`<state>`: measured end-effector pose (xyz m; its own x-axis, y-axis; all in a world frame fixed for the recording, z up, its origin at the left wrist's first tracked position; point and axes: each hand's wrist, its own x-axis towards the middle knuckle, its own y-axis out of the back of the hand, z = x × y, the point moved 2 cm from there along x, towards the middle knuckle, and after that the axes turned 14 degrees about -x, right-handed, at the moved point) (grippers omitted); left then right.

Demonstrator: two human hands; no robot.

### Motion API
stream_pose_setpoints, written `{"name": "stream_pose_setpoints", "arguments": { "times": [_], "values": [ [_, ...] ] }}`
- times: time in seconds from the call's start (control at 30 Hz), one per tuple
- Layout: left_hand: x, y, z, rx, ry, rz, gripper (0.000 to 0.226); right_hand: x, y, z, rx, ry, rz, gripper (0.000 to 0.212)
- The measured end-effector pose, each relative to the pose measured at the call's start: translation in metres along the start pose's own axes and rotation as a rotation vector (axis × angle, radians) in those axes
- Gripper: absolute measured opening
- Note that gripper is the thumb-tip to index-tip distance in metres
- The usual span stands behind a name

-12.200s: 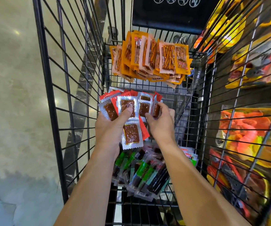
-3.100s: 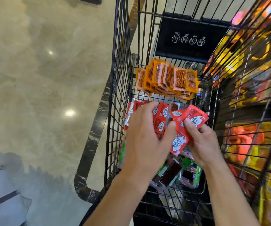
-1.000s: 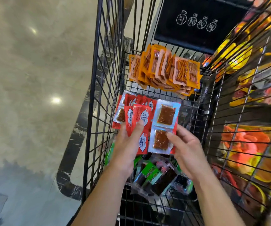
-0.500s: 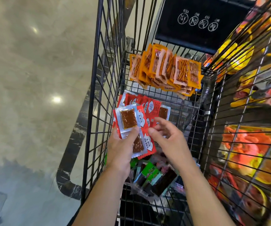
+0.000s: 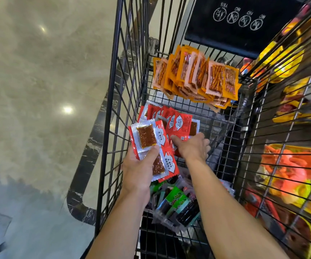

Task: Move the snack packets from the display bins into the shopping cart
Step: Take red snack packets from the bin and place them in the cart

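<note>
Upside-down "YES", "NO", "NO", "NO" on the black panel of the shopping cart.

Item: shopping cart, black wire, standing on a polished marble floor. At its far end, a black placard with four white round symbols. Contents, located by the placard:
- orange packets, a tight stack standing on edge, just below it
- red packets, an overlapping row on the wire bottom, farther from it
- green-and-black packets, a loose heap, farthest from it
</note>
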<state>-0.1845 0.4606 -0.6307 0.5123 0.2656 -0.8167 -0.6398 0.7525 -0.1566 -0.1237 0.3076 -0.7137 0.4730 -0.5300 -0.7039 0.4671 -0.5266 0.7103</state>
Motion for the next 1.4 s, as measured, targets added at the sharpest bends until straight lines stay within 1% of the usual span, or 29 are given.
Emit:
{"name": "stream_pose_setpoints", "arguments": {
  "times": [0.1, 0.17, 0.23, 0.27, 0.3, 0.37, 0.4, 0.47, 0.5, 0.53, 0.6, 0.63, 0.73, 0.8, 0.87, 0.9, 0.97, 1.13, 1.2, 1.27, 1.4],
  "values": [
    [0.0, 0.0, 0.001, 0.0, 0.008, 0.013, 0.07, -0.001, 0.003, 0.008, 0.011, 0.006, 0.063, 0.096],
    [-0.001, -0.001, 0.001, -0.003, 0.003, 0.007, 0.074, 0.0, 0.005, 0.013, 0.063, 0.004, 0.12, 0.09],
    [-0.002, -0.002, 0.001, -0.004, 0.008, 0.007, 0.095, 0.001, 0.006, 0.017, 0.181, 0.014, 0.133, 0.073],
    [-0.001, -0.002, 0.001, -0.006, 0.014, 0.004, 0.104, 0.001, 0.006, 0.019, 0.246, 0.02, 0.117, 0.061],
    [-0.001, -0.002, 0.001, -0.008, 0.014, -0.006, 0.107, 0.001, 0.006, 0.021, 0.294, 0.023, 0.089, 0.05],
    [-0.003, -0.004, 0.002, -0.013, 0.012, -0.028, 0.105, 0.003, 0.003, 0.024, 0.351, 0.037, 0.025, 0.034],
    [-0.005, -0.005, 0.002, -0.015, 0.018, -0.038, 0.105, 0.004, 0.002, 0.026, 0.378, 0.043, -0.004, 0.03],
    [-0.008, -0.007, 0.002, -0.024, 0.032, -0.051, 0.108, 0.005, 0.0, 0.029, 0.437, 0.046, -0.037, 0.029],
    [-0.009, -0.007, 0.002, -0.024, 0.031, -0.054, 0.104, 0.006, 0.0, 0.031, 0.466, 0.049, -0.043, 0.029],
    [-0.011, -0.007, 0.003, -0.015, 0.027, -0.06, 0.094, 0.006, 0.0, 0.033, 0.5, 0.058, -0.051, 0.029],
    [-0.012, -0.007, 0.005, 0.008, 0.012, -0.074, 0.067, 0.005, 0.002, 0.037, 0.575, 0.093, -0.069, 0.028],
    [-0.014, -0.007, 0.006, 0.023, 0.008, -0.08, 0.06, 0.004, 0.005, 0.039, 0.607, 0.111, -0.07, 0.027],
    [-0.02, -0.005, 0.012, 0.046, 0.025, -0.083, 0.064, -0.009, 0.022, 0.047, 0.721, 0.16, -0.056, 0.024],
    [-0.026, -0.005, 0.018, 0.079, 0.013, -0.103, 0.05, -0.028, 0.041, 0.053, 0.806, 0.196, -0.055, 0.025],
    [-0.036, -0.006, 0.026, 0.108, -0.013, -0.163, 0.031, -0.052, 0.063, 0.063, 0.888, 0.242, -0.046, 0.027],
    [-0.043, -0.009, 0.033, 0.127, -0.019, -0.201, 0.027, -0.067, 0.075, 0.069, 0.917, 0.26, -0.039, 0.028],
    [-0.063, -0.013, 0.049, 0.175, -0.02, -0.277, 0.025, -0.1, 0.099, 0.082, 0.947, 0.287, -0.014, 0.029],
    [-0.122, -0.021, 0.106, 0.286, -0.064, -0.441, 0.02, -0.203, 0.158, 0.107, 1.038, 0.312, 0.121, 0.033],
    [-0.154, -0.025, 0.133, 0.301, -0.079, -0.507, 0.021, -0.254, 0.181, 0.115, 1.093, 0.316, 0.184, 0.033],
    [-0.174, -0.028, 0.155, 0.303, -0.104, -0.534, 0.02, -0.287, 0.195, 0.118, 1.138, 0.33, 0.208, 0.032],
    [-0.236, -0.043, 0.194, 0.342, -0.126, -0.681, 0.025, -0.361, 0.229, 0.137, 1.259, 0.297, 0.302, 0.037]
  ]
}}
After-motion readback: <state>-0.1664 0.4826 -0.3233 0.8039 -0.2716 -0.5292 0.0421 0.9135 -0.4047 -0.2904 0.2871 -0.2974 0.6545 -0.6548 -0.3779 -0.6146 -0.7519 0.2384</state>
